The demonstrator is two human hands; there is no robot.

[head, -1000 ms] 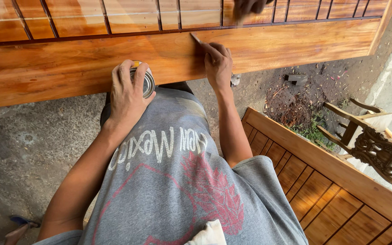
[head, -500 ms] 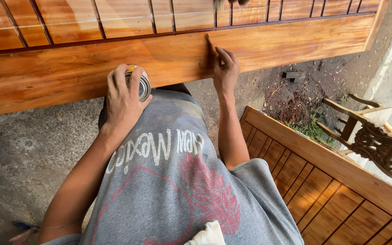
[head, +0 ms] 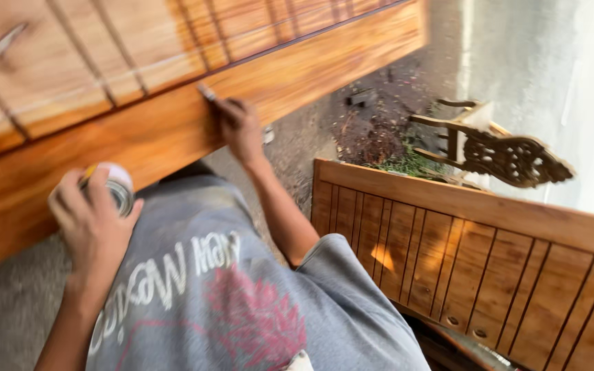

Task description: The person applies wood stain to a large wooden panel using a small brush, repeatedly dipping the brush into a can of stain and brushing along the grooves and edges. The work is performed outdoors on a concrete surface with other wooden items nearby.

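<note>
Wood, shiny and orange-brown, fills most of the view, and the work on it begins at the fingers. The fingers of the right hand (head: 240, 129) are pinched together on a thin brush (head: 209, 95), and the brush tip touches the long wooden rail (head: 324, 65) of a big slatted panel (head: 104, 48), right at the dark groove where the slats meet the rail. The left hand (head: 91, 220) is lower and nearer, and its fingers are curled tight around a small round can (head: 119, 189) with a light lid, held up just below the rail. Both arms come out of a grey shirt (head: 228, 302) with a pink picture on it. The panel stands close in front of the person, up above the grey ground (head: 1, 309). Much of the rail and the slats looks wet and glossy, with a deep warm colour, so it seems a lot of the coating is already on. The far left of the panel looks paler and duller, though the picture is blurry there, so I think that part may be left to do. To the right stands a second slatted panel (head: 482, 254), also brown and smooth. Behind it sits a carved wooden piece (head: 510, 158) near a pale wall (head: 551, 69), with dirt and a bit of grass (head: 407, 165) beside it.
</note>
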